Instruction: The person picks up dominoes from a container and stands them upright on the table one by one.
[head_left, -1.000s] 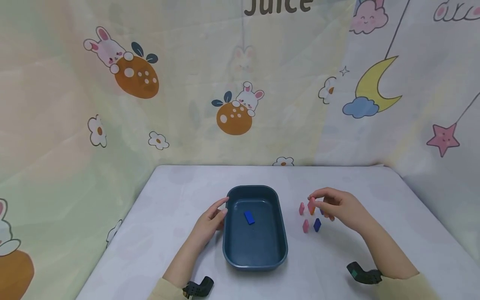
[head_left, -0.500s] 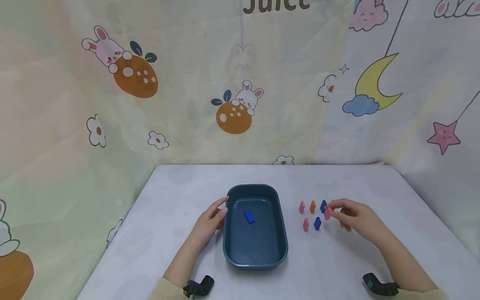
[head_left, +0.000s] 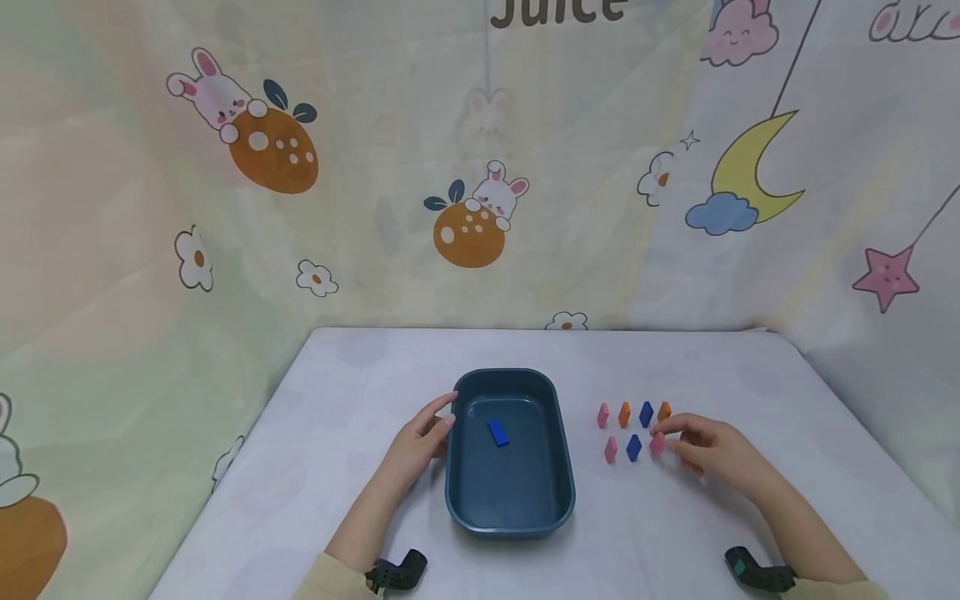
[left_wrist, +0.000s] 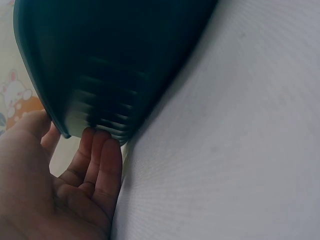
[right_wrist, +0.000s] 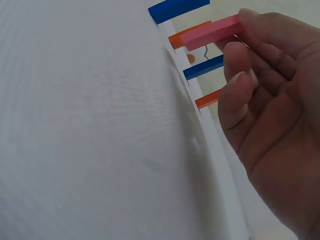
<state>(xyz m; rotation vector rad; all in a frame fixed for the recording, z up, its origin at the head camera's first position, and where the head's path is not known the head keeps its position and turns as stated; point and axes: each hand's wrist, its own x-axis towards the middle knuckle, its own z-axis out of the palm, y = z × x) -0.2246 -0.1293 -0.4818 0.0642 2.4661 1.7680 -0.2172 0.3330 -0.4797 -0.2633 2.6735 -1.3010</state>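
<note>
My right hand pinches a pink domino-like block upright between thumb and fingers, its lower end close to the table. In the right wrist view, the pinched pink block overlaps an orange block. Left of it in the front row stand a blue block and a pink block. Behind them is a row with pink, orange, blue and orange blocks. My left hand rests its fingers against the left side of a dark blue-green tray. One blue block lies flat inside.
The white-covered table carries the tray in the middle and the blocks to its right. A printed curtain hangs behind and along the sides. Each wrist wears a black camera mount.
My right hand has carried the pink block from over the back row rightward and toward the front row, beside the blue block. The back-row orange and blue blocks are uncovered. The left hand stays put.
</note>
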